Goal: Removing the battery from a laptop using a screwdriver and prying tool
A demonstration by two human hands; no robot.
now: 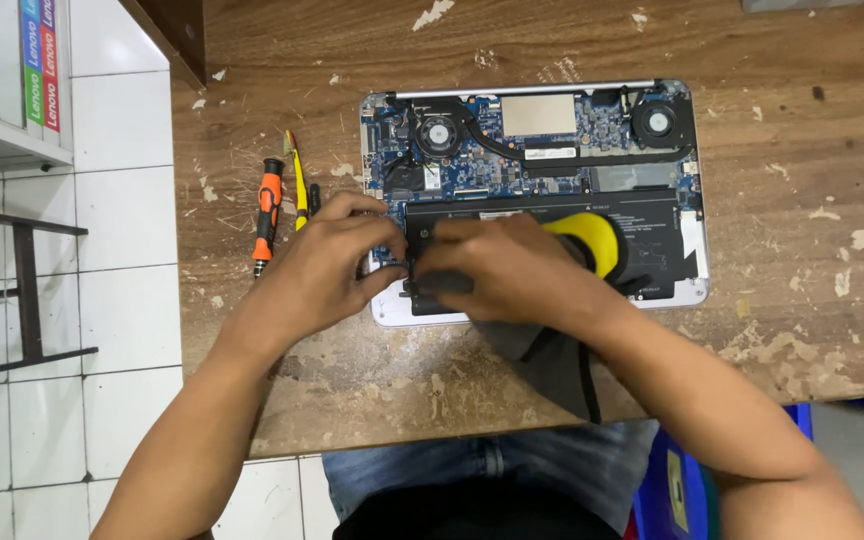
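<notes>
Opened laptop (pixel 592 140), back cover off, lies on worn wooden tabletop (pixel 772 330); fans and circuit board exposed. Left hand (pixel 327 265) at black battery's (pixel 652 215) left edge, fingers curled together, pinching there. Right hand (pixel 497 270) beside it, fingers clamped on grey cloth (pixel 552 365); yellow tool (pixel 592 240) just behind. Orange screwdriver (pixel 268 212) and yellow pen (pixel 298 180) lie left of laptop.

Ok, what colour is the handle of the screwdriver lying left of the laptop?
Orange and black, on the screwdriver; clearest in the head view, its only view.
</notes>
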